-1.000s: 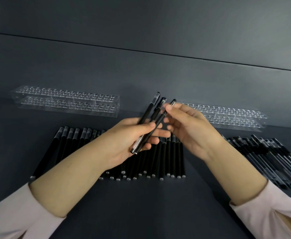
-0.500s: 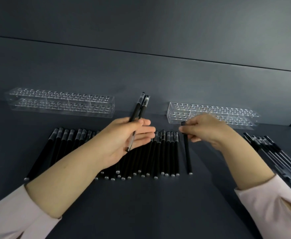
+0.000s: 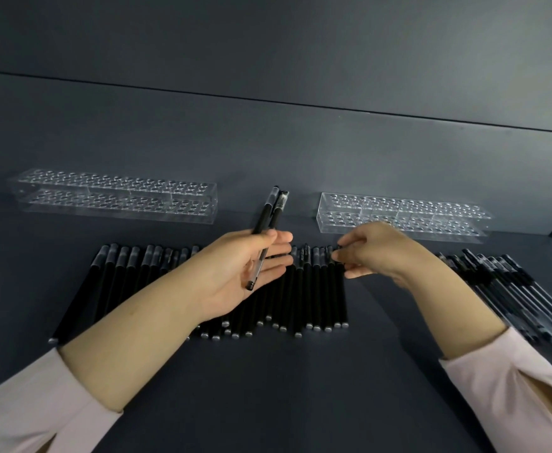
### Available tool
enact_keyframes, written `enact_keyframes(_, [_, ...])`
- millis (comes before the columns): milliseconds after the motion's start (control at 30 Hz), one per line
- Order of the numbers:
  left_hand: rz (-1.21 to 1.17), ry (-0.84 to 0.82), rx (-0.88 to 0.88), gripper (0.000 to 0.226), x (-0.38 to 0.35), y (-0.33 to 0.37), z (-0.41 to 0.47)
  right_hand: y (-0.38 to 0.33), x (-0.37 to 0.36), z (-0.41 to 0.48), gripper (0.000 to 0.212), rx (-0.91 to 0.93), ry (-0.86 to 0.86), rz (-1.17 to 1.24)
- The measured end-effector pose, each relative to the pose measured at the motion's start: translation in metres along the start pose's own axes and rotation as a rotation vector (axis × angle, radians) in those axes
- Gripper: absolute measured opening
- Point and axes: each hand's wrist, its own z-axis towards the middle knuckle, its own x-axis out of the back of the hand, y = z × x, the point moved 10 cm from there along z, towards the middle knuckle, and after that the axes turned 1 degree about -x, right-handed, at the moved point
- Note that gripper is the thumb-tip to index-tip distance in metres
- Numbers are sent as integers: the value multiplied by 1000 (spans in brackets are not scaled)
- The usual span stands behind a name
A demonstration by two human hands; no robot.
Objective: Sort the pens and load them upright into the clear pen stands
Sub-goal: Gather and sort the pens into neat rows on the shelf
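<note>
Far left, back of the dark grey bench (image 3: 268, 397): a long clear acrylic pen stand drilled with holes (image 3: 104, 204). I see no pen in it.

In front of it lies a flat row of matte black pens with silver end caps (image 3: 121, 282), side by side and touching. These are round barrels, so one nudge could roll several out of line.

My left hand (image 3: 235, 273) is palm-up over the row. The thumb pins a pair of black pens with clear lower barrels (image 3: 268, 220) against nearly straight fingers. I judge this hold thin: if the thumb eases, the pair drops onto the row and mixes the two kinds.

My right hand (image 3: 376, 253) is curled at the cap end of the last black pen in the row (image 3: 342, 295). I cannot tell whether it pinches the pen or only touches it. A dragging withdrawal would skew that end.

Behind it is a second clear acrylic stand (image 3: 431, 217), also unloaded. It looks light and is hard to see, so a missed hole could shove it.

Far right is a loose heap of clear-barrelled pens (image 3: 509, 289). The pale pink sleeve (image 3: 513, 387) is near enough to sweep them.
</note>
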Motion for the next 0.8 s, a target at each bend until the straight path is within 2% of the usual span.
enact_keyframes(100, [-61,-56,-6,25,-4,2,-2,-2,7,0,17,38,67,-99])
enact_keyframes(200, [-83,-117,0,24,-11,4,-6,-21,16,-6,13,187,181,-128])
enact_keyframes(267, [-15,-128,7,23,-14,3,-8,-33,8,-12,12,243,112,72])
enact_keyframes(367, [55,-165,8,24,-17,1,-8,-50,-17,-23,21,251,-121,465])
enact_keyframes(500, [164,-279,30,27,-28,-2,-15,-58,-39,-31,22,239,-264,618])
enact_keyframes(700, [268,-311,26,28,-32,-3,-17,-58,-46,-29,15,207,-312,815])
enact_keyframes(800, [264,-252,20,35,-27,0,-12,-51,-25,-19,9,182,-172,1009])
